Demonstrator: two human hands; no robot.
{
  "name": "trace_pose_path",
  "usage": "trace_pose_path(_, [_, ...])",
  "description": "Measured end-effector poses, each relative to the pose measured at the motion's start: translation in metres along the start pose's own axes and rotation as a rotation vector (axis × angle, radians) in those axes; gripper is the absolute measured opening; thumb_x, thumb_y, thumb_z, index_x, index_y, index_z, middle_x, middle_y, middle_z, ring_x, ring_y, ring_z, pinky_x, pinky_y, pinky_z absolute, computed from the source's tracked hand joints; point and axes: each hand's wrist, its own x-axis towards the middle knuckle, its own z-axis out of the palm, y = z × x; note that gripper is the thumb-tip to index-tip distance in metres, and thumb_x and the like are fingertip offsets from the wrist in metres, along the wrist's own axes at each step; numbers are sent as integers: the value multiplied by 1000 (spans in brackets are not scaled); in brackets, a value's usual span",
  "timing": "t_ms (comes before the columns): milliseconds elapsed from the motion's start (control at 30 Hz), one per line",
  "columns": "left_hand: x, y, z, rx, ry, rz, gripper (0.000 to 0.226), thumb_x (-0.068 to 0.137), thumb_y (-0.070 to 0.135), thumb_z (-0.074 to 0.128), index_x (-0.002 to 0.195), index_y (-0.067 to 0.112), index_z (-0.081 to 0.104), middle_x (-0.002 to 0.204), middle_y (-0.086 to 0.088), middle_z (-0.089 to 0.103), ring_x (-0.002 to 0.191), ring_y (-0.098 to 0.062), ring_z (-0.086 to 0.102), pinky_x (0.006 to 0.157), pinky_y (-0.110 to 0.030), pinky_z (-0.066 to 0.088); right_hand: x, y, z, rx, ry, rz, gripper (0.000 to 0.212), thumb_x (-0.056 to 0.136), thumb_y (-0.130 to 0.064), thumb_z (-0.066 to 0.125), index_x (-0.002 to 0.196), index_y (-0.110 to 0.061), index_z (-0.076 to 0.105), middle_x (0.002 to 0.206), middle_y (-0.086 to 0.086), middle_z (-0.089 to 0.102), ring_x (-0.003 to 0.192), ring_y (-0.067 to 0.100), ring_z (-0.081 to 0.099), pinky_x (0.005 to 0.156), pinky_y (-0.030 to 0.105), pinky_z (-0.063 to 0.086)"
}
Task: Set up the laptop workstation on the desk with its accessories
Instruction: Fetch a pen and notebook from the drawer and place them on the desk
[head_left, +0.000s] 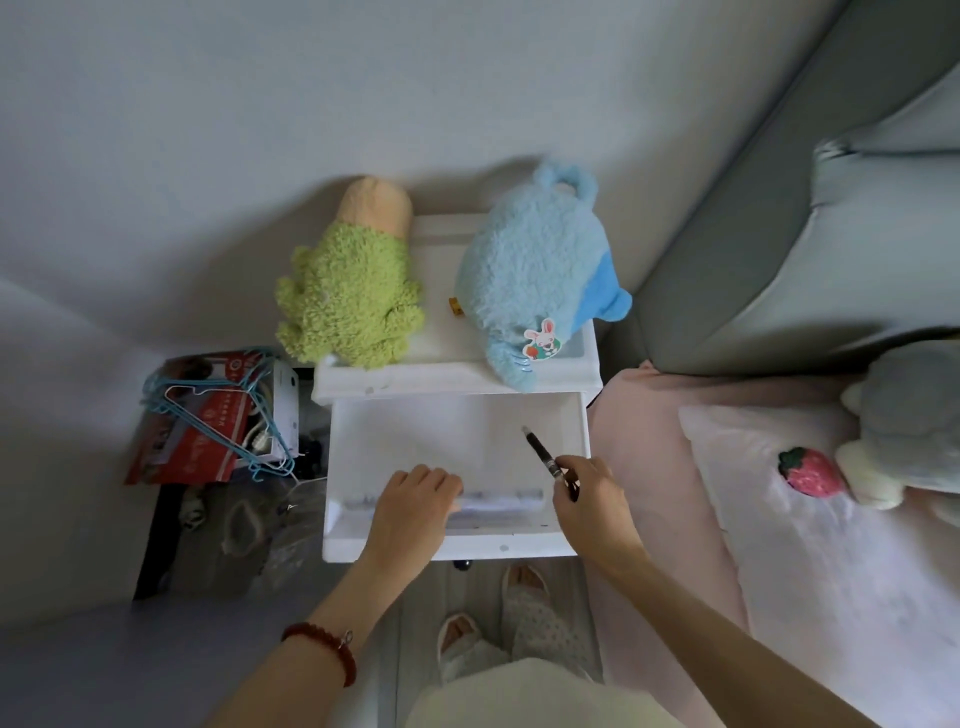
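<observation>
**Bedside corner, white drawer pulled out**

Pale grey walls (208, 130) close off the far side of this corner, and a striped grey floor (62, 660) runs along the bottom left. At the left, against the wall, a red and white cardboard box (208, 441) sits with a bundle of blue wire hangers (249, 400) lying across it; below it lie clear plastic bags (260, 525) on the floor.

Just right of the box stands a white plastic drawer unit (374, 384). On its top rest a green plush toy (348, 291) with a peach-coloured end and, beside it to the right, a light blue plush toy (535, 270) bearing a small rabbit sticker (543, 340). The top drawer (431, 431) is pulled out toward the camera, and its inside looks bare white.

The left hand (415, 506), a red bead bracelet (324, 649) on its wrist, has its fingers curled over the drawer's front handle recess. The right hand (589, 501) is closed around a black pen (548, 460), held over the drawer's right edge with its pale tip pointing up and left. Below the drawer, two feet in pale slippers (493, 623) stand on the floor.

To the right, a bed with pink bedding (649, 441) lies against a grey padded headboard (737, 260). A pillow (753, 467) printed with a strawberry (810, 472) lies on it, with a grey plush toy (909, 415) at the far right edge.
</observation>
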Motion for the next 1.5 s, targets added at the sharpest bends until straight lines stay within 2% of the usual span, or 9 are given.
trace_pose_path(267, [-27, 26, -37, 2, 158, 80, 14, 64, -2, 67, 73, 9, 65, 120, -16, 64, 113, -31, 59, 93, -48, 49, -14, -32, -12, 37, -349, -173, 39, 86, -21, 62, 122, -22, 47, 90, -10, 62, 71, 0, 57, 57, 1, 42])
trace_pose_path(433, [-35, 27, -51, -118, 170, 109, 42, 46, 6, 88, 81, 7, 64, 80, -8, 72, 74, -21, 70, 75, -35, 58, -26, -40, -17, 99, -388, -251, 38, 86, -18, 58, 123, -21, 48, 89, -10, 65, 77, 0, 61, 65, 1, 43])
trace_pose_path(700, [-48, 6, -76, 2, 257, -178, 55, 56, -4, 80, 106, 5, 59, 85, -9, 69, 73, -26, 66, 67, -34, 56, -23, -33, -23, 294, 71, -135, 26, 96, -22, 39, 114, -19, 56, 101, -3, 66, 90, 15, 63, 71, 17, 47])
trace_pose_path(867, [-48, -14, -97, 92, 344, -493, 50, 63, -9, 75, 108, 3, 59, 90, -13, 67, 79, -32, 63, 66, -39, 53, -20, -19, 18, -287, -105, -326, 30, 94, -17, 44, 122, -16, 55, 126, 2, 58, 113, 20, 55, 96, 31, 44])
trace_pose_path(1000, [-54, -33, -113, 115, 385, -627, 50, 68, -7, 70, 114, 4, 55, 96, -16, 64, 86, -35, 61, 72, -46, 50, -19, -6, 51, -876, -309, -1124, 48, 76, -22, 67, 123, -20, 58, 133, 1, 56, 122, 22, 53, 95, 34, 48])
trace_pose_path(1067, [-62, -39, -112, 112, 419, -684, 48, 68, -5, 64, 114, 4, 55, 96, -18, 64, 87, -37, 61, 73, -49, 49, -9, 2, 67, -1163, -514, -1371, 56, 81, -17, 63, 134, -21, 46, 150, 0, 35, 140, 22, 28, 113, 45, 26])
trace_pose_path(1167, [-76, -39, -99, 107, 424, -779, 51, 64, -11, 66, 113, 3, 56, 94, -19, 64, 86, -38, 61, 73, -48, 49, 7, 6, 81, -1495, -478, -1478, 51, 87, -21, 59, 135, -25, 44, 156, -7, 16, 145, 21, -2, 111, 51, -5])
trace_pose_path(1367, [-95, -37, -86, 99, 352, -840, 52, 64, -11, 66, 113, 4, 58, 96, -17, 65, 88, -36, 61, 74, -46, 48, 29, -12, 70, -1601, -307, -1485, 47, 84, -21, 62, 129, -23, 51, 156, -4, 18, 144, 25, 0, 109, 55, -6])
trace_pose_path(1500, [-92, -36, -85, 105, 366, -825, 51, 63, -3, 63, 113, 4, 57, 94, -16, 64, 85, -36, 62, 72, -45, 49, 59, -35, 60, -1679, -276, -1340, 48, 95, -22, 44, 141, -12, 32, 158, 3, -1, 144, 27, -13, 106, 55, -19])
